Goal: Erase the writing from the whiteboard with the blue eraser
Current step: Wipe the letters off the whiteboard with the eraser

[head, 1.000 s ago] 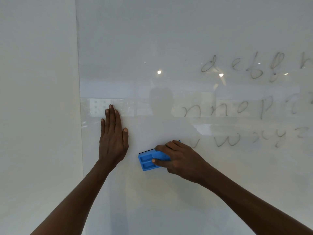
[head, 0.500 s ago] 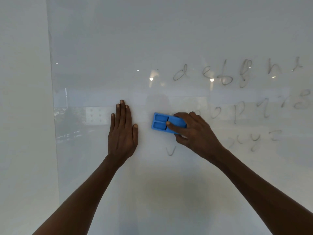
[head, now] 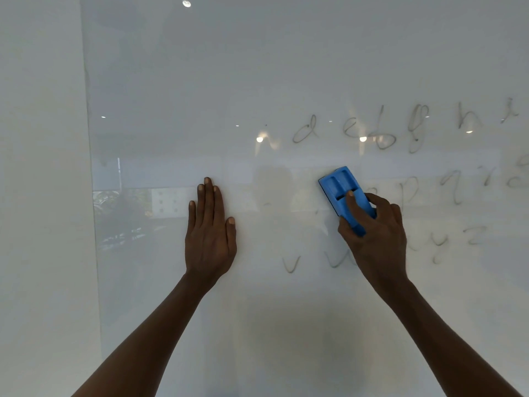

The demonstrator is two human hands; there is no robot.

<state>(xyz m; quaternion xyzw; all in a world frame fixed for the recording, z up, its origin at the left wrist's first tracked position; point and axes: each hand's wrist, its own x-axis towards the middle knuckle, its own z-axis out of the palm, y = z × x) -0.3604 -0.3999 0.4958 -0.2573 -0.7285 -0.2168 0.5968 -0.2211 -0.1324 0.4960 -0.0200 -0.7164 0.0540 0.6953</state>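
Note:
A glossy whiteboard [head: 286, 67] fills the view. My right hand [head: 375, 239] grips the blue eraser [head: 340, 187] and presses it on the board at the left end of the middle row of letters. The eraser is tilted, its far end pointing up and left. My left hand [head: 210, 233] lies flat on the board, fingers together and pointing up, to the left of the eraser. Faint cursive writing [head: 383, 133] runs in three rows on the right; a "v" [head: 290, 265] and part of a "w" sit below my right hand. My right hand hides part of the bottom row.
The board's left edge [head: 88, 167] meets a plain white wall [head: 40, 196]. Ceiling lights and a window scene reflect in the board's surface [head: 123, 213].
My right hand has swept the eraser from low centre up and to the right, wiping the left letters of the middle row. My left hand has stayed flat on the board.

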